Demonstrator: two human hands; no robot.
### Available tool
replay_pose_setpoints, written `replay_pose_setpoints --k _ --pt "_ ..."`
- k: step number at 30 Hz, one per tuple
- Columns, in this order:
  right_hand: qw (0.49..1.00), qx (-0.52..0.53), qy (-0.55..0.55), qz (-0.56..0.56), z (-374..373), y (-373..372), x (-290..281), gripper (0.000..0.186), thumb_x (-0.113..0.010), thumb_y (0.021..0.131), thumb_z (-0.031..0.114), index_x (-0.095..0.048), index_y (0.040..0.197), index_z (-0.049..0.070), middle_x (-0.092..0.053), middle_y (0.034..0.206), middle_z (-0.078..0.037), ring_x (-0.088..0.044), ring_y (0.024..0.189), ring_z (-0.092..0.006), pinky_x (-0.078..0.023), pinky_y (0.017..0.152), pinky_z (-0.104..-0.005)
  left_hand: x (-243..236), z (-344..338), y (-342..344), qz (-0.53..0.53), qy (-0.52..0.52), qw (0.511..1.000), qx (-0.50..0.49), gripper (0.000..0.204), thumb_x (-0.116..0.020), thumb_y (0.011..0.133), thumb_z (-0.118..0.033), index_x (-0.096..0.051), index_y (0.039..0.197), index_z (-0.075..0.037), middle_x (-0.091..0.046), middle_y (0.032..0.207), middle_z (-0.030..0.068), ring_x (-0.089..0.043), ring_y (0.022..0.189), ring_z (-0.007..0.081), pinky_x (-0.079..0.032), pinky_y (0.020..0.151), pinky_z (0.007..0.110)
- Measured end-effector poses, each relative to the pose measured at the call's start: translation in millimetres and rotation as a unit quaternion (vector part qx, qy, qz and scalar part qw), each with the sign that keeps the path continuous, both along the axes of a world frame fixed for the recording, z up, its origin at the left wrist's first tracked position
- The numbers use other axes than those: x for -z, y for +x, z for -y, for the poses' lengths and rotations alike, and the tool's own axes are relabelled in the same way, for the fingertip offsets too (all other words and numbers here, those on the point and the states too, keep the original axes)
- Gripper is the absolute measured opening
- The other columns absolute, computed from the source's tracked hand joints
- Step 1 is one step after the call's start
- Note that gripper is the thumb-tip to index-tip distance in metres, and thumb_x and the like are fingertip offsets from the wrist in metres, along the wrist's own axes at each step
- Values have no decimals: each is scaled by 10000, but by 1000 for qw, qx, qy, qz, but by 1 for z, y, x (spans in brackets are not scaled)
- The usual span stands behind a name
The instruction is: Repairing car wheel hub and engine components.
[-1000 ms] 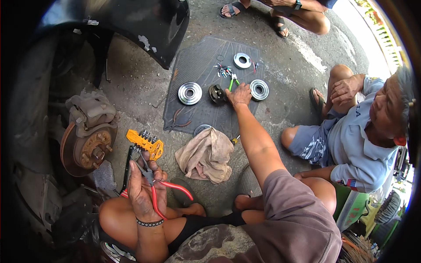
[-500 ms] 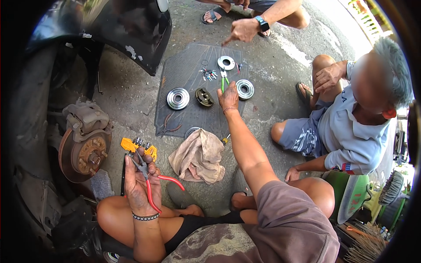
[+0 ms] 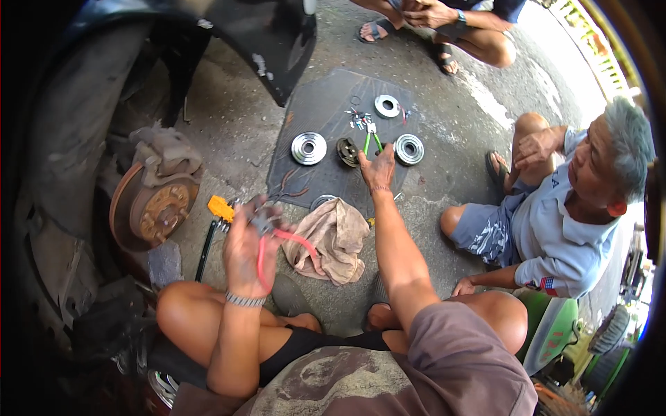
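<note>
My left hand (image 3: pixel 251 244) blurs, hiding the red-handled pliers' (image 3: pixel 274 244) head; small bits (image 3: pixel 357 119) beyond my right hand (image 3: pixel 379 168) are too tiny to identify.

A rusty brake disc (image 3: pixel 151 208) with its hub is seen at the left, under a dark wheel arch (image 3: pixel 83 104). A crumpled beige rag (image 3: pixel 333 239) is laid on the concrete, just below a dark rubber mat (image 3: pixel 326 104). On the mat, 3 shiny round metal parts (image 3: pixel 309 148) are spread apart, with small bits between them. An orange-handled tool (image 3: pixel 220 208) is set near the disc. A seated person in a light blue shirt (image 3: pixel 555 236) is shown at the right; sandalled feet (image 3: pixel 374 29) of another are seen at the top.
</note>
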State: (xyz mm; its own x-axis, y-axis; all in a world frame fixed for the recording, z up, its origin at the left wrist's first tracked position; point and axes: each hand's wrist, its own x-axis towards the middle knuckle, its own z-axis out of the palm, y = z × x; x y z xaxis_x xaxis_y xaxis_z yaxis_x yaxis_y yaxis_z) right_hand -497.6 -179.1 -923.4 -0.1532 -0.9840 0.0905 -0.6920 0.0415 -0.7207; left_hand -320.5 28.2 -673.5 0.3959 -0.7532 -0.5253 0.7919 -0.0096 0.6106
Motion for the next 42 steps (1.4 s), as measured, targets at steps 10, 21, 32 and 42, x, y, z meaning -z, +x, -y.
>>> replay_pose_setpoints --k 10,21,32,42 --pt "984 -157 3 85 -133 59 -195 606 -810 720 312 -501 1097 -49 -614 876 -193 -617 795 -286 -499 728 -392 98 75 4 141 -11 982 126 370 -676 899 -411 -667 924 -43 -595 779 -31 -505 622 55 -424 581 213" --pt "946 -315 55 -46 -124 23 -276 569 -514 966 304 -336 1436 36 -611 1102 -241 -614 988 -389 -467 844 -452 75 72 8 415 -64 877 235 364 -740 851 -249 -681 968 91 -723 835 113 -659 767 113 -513 689 262" --pt "954 -192 -10 -230 -63 66 -259 650 -357 986 442 -200 1530 121 -191 1581 -157 -240 1415 -442 -179 1112 -643 48 65 -21 509 -54 831 218 235 -654 859 -142 -689 962 67 -721 784 118 -627 691 76 -485 621 261" --pt "887 -280 302 211 -110 28 -239 544 -590 931 336 -500 1298 -55 -688 939 -205 -679 885 -315 -528 761 -383 82 82 -1 189 -50 962 192 204 -673 920 -202 -692 957 -3 -664 790 -8 -549 651 24 -435 568 184"
